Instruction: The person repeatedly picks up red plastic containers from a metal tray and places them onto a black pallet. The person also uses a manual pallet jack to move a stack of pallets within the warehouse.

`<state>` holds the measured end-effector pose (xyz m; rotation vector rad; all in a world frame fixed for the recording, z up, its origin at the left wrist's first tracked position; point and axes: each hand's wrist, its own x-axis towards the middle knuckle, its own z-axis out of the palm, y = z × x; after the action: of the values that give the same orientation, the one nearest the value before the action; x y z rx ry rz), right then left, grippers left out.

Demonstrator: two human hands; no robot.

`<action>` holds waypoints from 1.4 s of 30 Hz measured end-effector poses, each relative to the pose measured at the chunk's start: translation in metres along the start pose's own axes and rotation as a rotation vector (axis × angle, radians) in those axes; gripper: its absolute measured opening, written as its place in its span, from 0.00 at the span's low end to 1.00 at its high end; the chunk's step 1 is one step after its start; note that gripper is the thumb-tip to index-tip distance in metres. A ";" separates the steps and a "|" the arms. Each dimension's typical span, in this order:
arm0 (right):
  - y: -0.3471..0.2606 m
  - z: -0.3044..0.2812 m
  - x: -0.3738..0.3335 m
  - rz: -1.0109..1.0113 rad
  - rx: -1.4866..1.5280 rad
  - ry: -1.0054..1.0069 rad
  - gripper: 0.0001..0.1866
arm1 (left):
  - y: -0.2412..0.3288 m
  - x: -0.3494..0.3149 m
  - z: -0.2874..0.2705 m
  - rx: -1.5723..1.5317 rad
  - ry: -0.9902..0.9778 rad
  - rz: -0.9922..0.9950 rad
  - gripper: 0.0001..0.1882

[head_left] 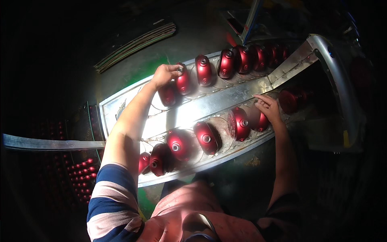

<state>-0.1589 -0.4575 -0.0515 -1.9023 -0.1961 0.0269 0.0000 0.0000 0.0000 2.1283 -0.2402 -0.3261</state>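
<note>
Two rows of shiny dark-red rounded metallic vessels with small round necks run along a long metal-edged conveyor [209,103]. Reaching up to the far row, my left hand [163,75] has its fingers closed at the neck of one red vessel [183,82]. Beside it a second vessel [166,95] sits partly under my wrist. In the near row, my right hand [269,109] lies against the top of another red vessel [261,121], its index finger stretched out and its other fingers bent. That hand covers the vessel's neck, so the exact grip is partly hidden.
A curved metal guard [334,76] arches over the conveyor's right end. At left a metal rail [56,144] sticks out, with many small red pieces [82,173] in rows below it. Stacked flat sheets [137,46] lie beyond the far edge. A slanted post [250,22] stands at the back.
</note>
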 end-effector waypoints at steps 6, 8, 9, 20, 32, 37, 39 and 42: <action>-0.033 -0.009 -0.037 -0.321 -0.207 0.359 0.17 | -0.011 -0.038 -0.038 -0.222 0.137 0.135 0.24; -0.039 -0.026 -0.051 -0.307 -0.190 0.404 0.18 | -0.012 -0.028 -0.036 -0.260 0.102 0.032 0.22; -0.045 -0.026 -0.058 -0.317 -0.225 0.410 0.17 | -0.014 -0.026 -0.037 -0.285 0.079 0.007 0.21; -0.240 0.235 -0.160 -0.713 -0.067 0.131 0.15 | -0.015 -0.383 -0.065 -0.517 0.401 0.310 0.13; -0.378 0.691 -0.225 -0.337 0.137 -1.041 0.27 | -0.280 -0.906 -0.105 -0.704 1.111 -0.615 0.18; -0.367 0.865 -0.192 -0.376 0.012 -1.301 0.32 | -0.385 -1.002 -0.157 -0.668 1.422 -0.738 0.20; -0.354 0.933 -0.173 -0.246 -0.045 -1.344 0.34 | -0.432 -1.016 -0.188 -0.660 1.418 -0.750 0.20; -0.324 1.041 -0.140 -0.273 -0.082 -1.353 0.35 | -0.503 -1.009 -0.220 -0.695 1.328 -0.817 0.22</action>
<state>-0.4568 0.5992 -0.1068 -1.6225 -1.3577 1.1333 -0.8599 0.7428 -0.1668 1.2608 1.3164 0.5195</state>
